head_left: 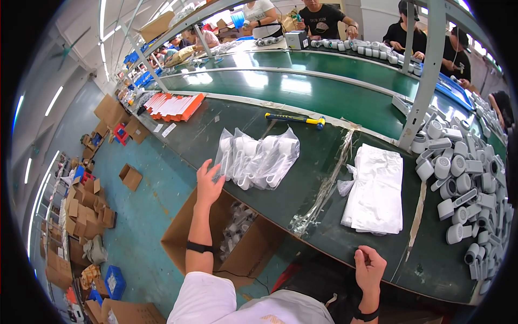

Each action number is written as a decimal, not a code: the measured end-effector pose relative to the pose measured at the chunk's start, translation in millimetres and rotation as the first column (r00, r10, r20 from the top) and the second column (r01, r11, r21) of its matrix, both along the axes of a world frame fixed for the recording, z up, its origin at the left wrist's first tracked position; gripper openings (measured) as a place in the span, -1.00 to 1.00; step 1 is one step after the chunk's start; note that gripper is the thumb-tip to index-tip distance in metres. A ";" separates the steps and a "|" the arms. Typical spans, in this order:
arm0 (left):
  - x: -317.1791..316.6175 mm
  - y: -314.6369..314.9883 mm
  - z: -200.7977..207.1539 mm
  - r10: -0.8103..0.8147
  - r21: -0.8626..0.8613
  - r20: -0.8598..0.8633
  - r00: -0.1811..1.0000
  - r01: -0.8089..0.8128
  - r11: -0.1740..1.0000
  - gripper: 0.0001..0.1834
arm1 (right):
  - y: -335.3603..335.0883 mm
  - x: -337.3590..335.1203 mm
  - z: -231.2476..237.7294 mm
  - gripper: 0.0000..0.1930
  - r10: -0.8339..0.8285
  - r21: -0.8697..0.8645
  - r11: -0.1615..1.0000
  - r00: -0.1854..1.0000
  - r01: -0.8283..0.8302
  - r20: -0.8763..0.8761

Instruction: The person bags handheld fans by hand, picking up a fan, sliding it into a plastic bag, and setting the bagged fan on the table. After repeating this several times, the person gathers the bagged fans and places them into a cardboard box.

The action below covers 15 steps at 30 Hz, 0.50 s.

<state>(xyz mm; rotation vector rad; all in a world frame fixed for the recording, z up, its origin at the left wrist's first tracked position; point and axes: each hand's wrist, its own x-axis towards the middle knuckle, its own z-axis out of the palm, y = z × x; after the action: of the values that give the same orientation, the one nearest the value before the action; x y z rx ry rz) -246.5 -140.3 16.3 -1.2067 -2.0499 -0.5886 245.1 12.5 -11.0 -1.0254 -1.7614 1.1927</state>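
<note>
Several white plastic parts in clear bags (258, 159) lie in a row on the dark green table. My left hand (209, 183) is at the row's left end, fingers spread and holding nothing. Its fingertips are close beside the bag film; whether they touch it I cannot tell. By the table's near edge, my right hand (370, 270) hangs with loosely bent fingers, the thumb apart and nothing visible in it. Beyond that hand lies a flat stack of white plastic bags (376, 190).
A blue-and-yellow hammer (297, 120) lies at the table's far side. Grey-white parts (461, 167) are heaped at right. An open carton (189, 229) with bagged parts stands below the near edge. Orange-and-white cardboard pieces (174, 106) lie far left. A metal post (423, 81) rises before the green conveyor (243, 81); people work beyond.
</note>
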 end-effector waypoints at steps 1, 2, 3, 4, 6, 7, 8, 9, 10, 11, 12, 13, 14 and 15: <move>-5.6 -0.1 -0.3 -0.022 -0.028 0.143 0.990 0.026 0.999 -0.66 | -0.5 -0.7 1.5 -0.86 -0.002 0.001 1.000 1.000 0.002 0.008; -8.6 -2.1 -0.5 -0.040 -0.051 0.283 0.958 0.056 0.997 -0.67 | -1.2 -1.0 2.3 -0.87 -0.004 0.002 1.000 1.000 0.004 0.015; -8.9 0.2 -0.1 -0.045 -0.050 0.284 0.958 0.061 0.997 -0.67 | -1.0 -0.8 1.6 -0.87 -0.009 0.003 1.000 1.000 0.009 0.016; -9.1 2.2 0.4 -0.040 -0.069 0.367 0.929 0.070 0.995 -0.72 | -0.8 -0.6 0.5 -0.86 -0.010 0.002 1.000 1.000 0.010 0.007; -10.5 4.7 -0.5 -0.032 -0.088 0.446 0.894 0.079 0.993 -0.76 | -0.8 -0.6 -0.1 -0.86 -0.010 0.000 1.000 1.000 0.010 -0.003; -11.8 5.6 -2.1 -0.050 -0.027 0.428 0.903 0.068 0.997 -0.79 | -1.2 -0.8 0.1 -0.86 -0.011 -0.003 1.000 1.000 0.011 -0.005; -13.2 5.7 -3.4 -0.066 0.034 0.408 0.911 0.057 0.998 -0.82 | -1.4 -1.0 0.1 -0.86 -0.012 -0.006 1.000 1.000 0.012 -0.006; -13.7 6.6 -2.1 -0.066 0.034 0.407 0.911 0.058 0.998 -0.82 | -1.2 -0.4 -0.3 -0.86 -0.013 -0.006 1.000 1.000 0.013 -0.007; -14.8 7.6 -0.2 -0.070 0.093 0.411 0.909 0.035 0.995 -0.85 | -0.9 0.3 -1.1 -0.86 -0.009 -0.004 1.000 1.000 0.009 -0.010; -15.2 8.2 1.0 -0.074 0.151 0.414 0.907 0.012 0.988 -0.87 | -0.6 0.9 -1.5 -0.86 -0.006 -0.002 1.000 1.000 0.006 -0.013; -14.7 8.8 1.7 -0.074 0.150 0.414 0.907 0.012 0.989 -0.87 | -0.7 0.7 -0.7 -0.86 -0.006 -0.003 1.000 1.000 0.006 -0.013; -14.2 9.1 2.4 -0.101 0.186 0.393 0.914 0.028 0.982 -0.88 | -1.0 0.3 1.0 -0.86 -0.011 0.005 1.000 1.000 0.011 -0.005; -13.5 9.6 3.1 -0.127 0.222 0.370 0.920 0.045 0.974 -0.89 | -1.2 0.1 1.7 -0.86 -0.015 0.013 1.000 1.000 0.015 0.002; -16.7 5.9 1.3 -0.124 0.220 0.368 0.922 0.043 0.974 -0.89 | -1.5 -0.4 1.5 -0.86 -0.012 0.012 1.000 1.000 0.012 -0.001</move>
<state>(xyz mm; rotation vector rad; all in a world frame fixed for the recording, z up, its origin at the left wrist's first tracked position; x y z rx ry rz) -263.2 -134.5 17.6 -1.1249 -2.1862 -1.1263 244.8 11.0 -9.5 -1.0264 -1.7573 1.1742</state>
